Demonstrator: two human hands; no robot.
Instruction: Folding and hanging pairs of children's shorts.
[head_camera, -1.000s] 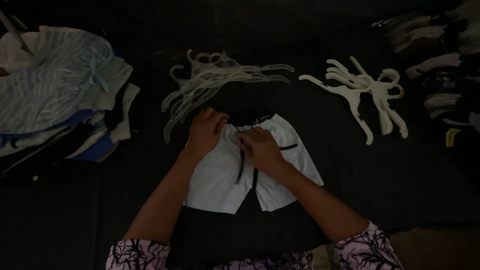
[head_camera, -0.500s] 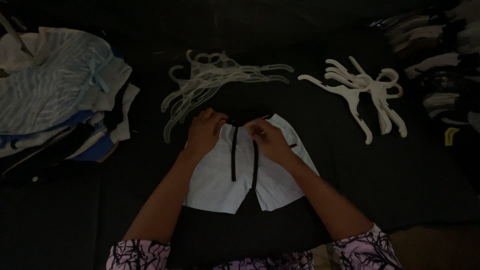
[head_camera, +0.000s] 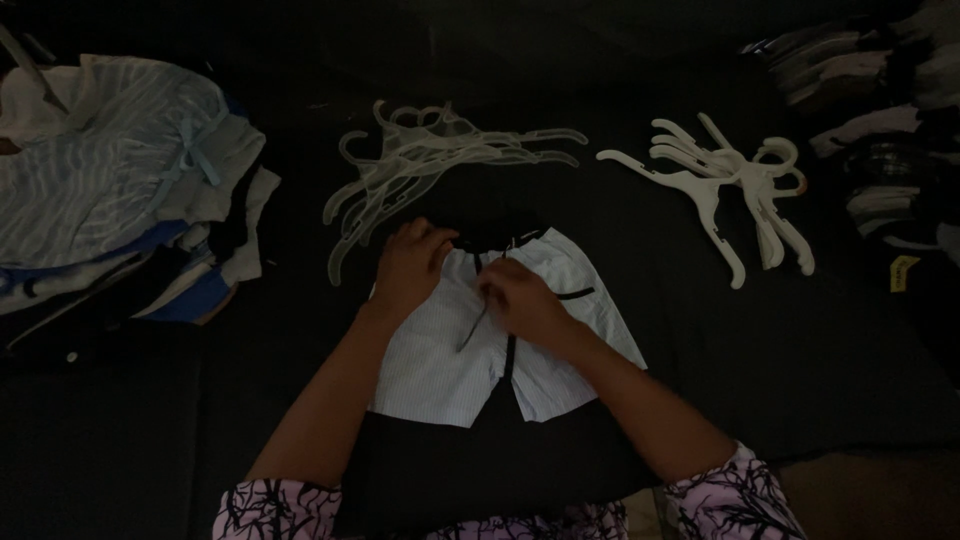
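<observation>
A pair of small pale blue shorts (head_camera: 440, 365) with a black waistband and black drawstrings lies flat on the dark surface in front of me. My left hand (head_camera: 410, 265) presses on the waistband at the shorts' upper left. My right hand (head_camera: 520, 300) rests on the middle of the shorts, its fingers pinching one black drawstring (head_camera: 472, 328), which runs slanted toward the lower left. The other drawstring hangs straight down below my right hand. A black garment (head_camera: 480, 470) lies under the shorts near me.
A heap of clear plastic hangers (head_camera: 430, 160) lies just beyond the shorts. White hangers (head_camera: 730, 185) lie at the right. A pile of striped and blue clothes (head_camera: 110, 210) fills the left; folded clothes (head_camera: 880, 110) are stacked at the far right.
My right hand has slid down from the waistband to the middle of the shorts, pulling one drawstring askew. My left hand stays on the waistband.
</observation>
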